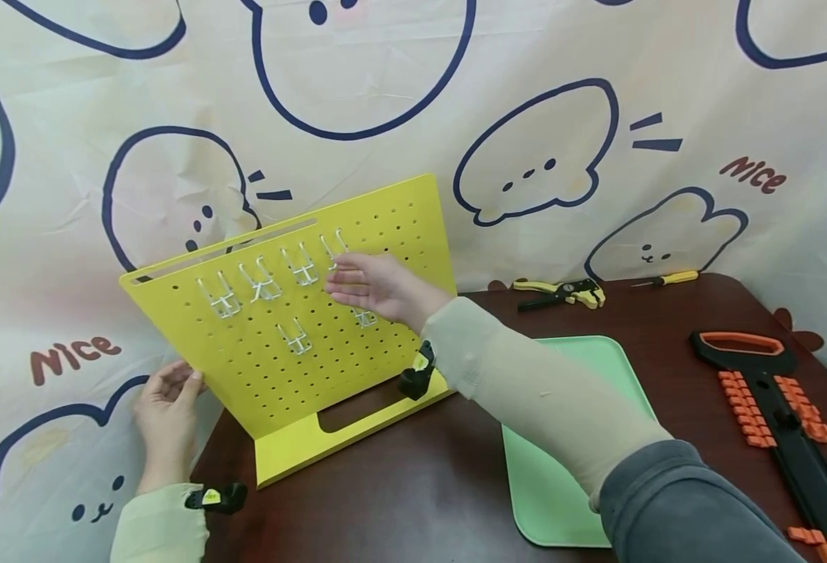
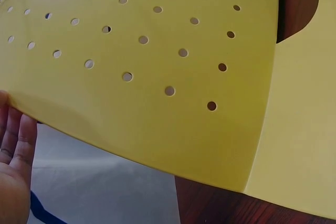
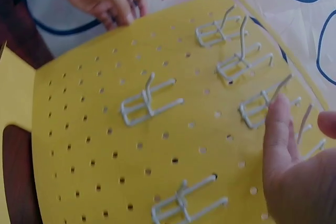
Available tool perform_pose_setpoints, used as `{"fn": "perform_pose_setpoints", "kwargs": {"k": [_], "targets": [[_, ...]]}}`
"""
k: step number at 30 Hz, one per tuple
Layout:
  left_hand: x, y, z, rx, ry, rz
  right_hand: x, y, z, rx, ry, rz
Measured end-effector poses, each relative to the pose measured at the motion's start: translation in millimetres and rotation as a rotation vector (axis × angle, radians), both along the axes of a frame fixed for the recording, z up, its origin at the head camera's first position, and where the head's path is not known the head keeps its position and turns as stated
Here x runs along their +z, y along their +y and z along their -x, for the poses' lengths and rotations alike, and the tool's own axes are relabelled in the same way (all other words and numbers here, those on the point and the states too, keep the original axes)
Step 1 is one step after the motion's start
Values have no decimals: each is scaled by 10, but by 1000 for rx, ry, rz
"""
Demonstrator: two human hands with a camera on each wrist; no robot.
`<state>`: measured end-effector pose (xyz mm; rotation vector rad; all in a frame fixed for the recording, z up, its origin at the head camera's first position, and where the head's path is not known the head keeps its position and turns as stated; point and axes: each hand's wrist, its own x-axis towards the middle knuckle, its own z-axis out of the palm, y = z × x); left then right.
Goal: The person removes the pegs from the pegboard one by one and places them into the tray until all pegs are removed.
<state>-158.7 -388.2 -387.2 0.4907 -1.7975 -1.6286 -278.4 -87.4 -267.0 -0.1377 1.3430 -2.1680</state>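
Observation:
A yellow pegboard (image 1: 399,352) stands tilted on its base, with several white wire hooks (image 1: 302,270) fitted in its holes. My left hand (image 1: 171,410) grips the board's left edge, its thumb towards the front; part of that hand (image 2: 16,166) shows at the edge in the left wrist view. In front of the rightmost hook of the upper row is my right hand (image 1: 385,288), its fingers fairly straight. The right wrist view has this hand (image 3: 302,182) beside that hook, thumb apart from the fingers; whether it touches the wire I cannot tell.
A green tray (image 1: 536,500) lies right of the board, partly under the right forearm. Behind it are a yellow-black wire stripper (image 1: 568,292) and a yellow-handled screwdriver (image 1: 677,277). A black holder with orange clips (image 1: 772,399) is at the table's far right. A printed curtain hangs behind.

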Motion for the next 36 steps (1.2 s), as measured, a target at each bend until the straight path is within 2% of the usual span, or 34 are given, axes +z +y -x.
{"fn": "perform_pose_setpoints", "kwargs": {"k": [7,14,18,28,36], "targets": [[11,22,22,-18,14,0,55,-38,-24,-91,-51,50],[9,29,25,-28,36,-3,75,37,-88,-95,-66,92],[-2,12,15,-24,43,-9,89,115,-118,-82,-42,99],[-26,14,1,-6,9,8,-79,569,-100,-4,84,-38],[-40,7,8,4,3,-6,-200,986,23,-42,103,-142]]}}
